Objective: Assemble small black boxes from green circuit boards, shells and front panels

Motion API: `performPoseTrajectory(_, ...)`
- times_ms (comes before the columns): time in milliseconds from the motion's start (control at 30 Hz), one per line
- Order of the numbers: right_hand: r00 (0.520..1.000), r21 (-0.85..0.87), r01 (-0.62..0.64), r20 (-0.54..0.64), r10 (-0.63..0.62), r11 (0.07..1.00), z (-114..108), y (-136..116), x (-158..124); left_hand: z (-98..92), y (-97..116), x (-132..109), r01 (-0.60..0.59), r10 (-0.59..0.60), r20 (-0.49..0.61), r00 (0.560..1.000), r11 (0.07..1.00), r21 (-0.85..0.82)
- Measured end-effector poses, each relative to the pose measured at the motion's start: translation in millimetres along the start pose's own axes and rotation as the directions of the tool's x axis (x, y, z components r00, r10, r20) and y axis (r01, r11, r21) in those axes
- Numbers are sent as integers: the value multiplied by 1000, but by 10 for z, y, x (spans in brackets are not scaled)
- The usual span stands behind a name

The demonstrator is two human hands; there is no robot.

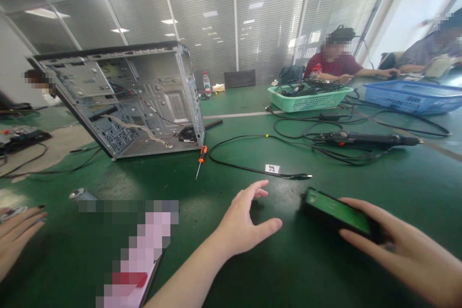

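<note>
My right hand [397, 240] grips a black box-shaped part with a green face [335, 211], thumb on the near side and fingers over the far side. It is tilted, at the table's right front, and I cannot make out its exact kind. My left hand [245, 224] is empty, fingers spread, over the table to the left of the part. Beyond it lie a black cable [249, 168] with a plug end and a small white label [272, 169]. An orange-handled screwdriver [202, 155] lies by the front corner of an open computer case [137, 101].
A power screwdriver [368, 139] with coiled cord lies at right. Behind are a green basket [310, 101] of cables and a blue basket [411, 98]. At left are another person's hand [21, 231] and a metal cylinder [81, 195]. A blurred pink item [140, 250] lies front left.
</note>
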State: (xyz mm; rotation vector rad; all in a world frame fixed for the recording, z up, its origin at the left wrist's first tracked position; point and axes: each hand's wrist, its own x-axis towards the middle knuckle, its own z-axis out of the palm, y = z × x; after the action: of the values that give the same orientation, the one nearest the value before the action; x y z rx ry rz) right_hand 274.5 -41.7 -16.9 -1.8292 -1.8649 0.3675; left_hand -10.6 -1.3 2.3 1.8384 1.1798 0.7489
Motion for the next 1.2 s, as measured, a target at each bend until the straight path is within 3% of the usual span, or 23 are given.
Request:
performPoseTrajectory(33,985,71,68,156,-78,995,61,-184,82,-1,-8,4,-15,15,4,1000,1000,-8)
performPoseTrajectory(133,941,172,214,227,-250,962,229,-725,288,-3,-40,39,-23,24,-58,998,1000,8)
performPoseTrajectory(233,935,225,207,239,-261,952,333,-965,390,-9,-59,76,34,-26,-160,987,998,45)
performPoseTrajectory(467,964,550,3,220,-149,835,415,-762,376,-15,4,63,41,-28,-225,974,998,52)
performPoseTrajectory(600,971,666,-30,198,-138,745,395,-795,349,-31,14,44,37,-34,-257,966,999,10)
performPoseTrajectory(833,981,649,40,119,-154,760,387,-800,325,-35,1,39,2,-12,-262,965,999,-39)
performPoseTrajectory(1200,986,630,51,93,-140,775,407,-801,326,-34,-22,30,-69,81,-286,955,996,52)
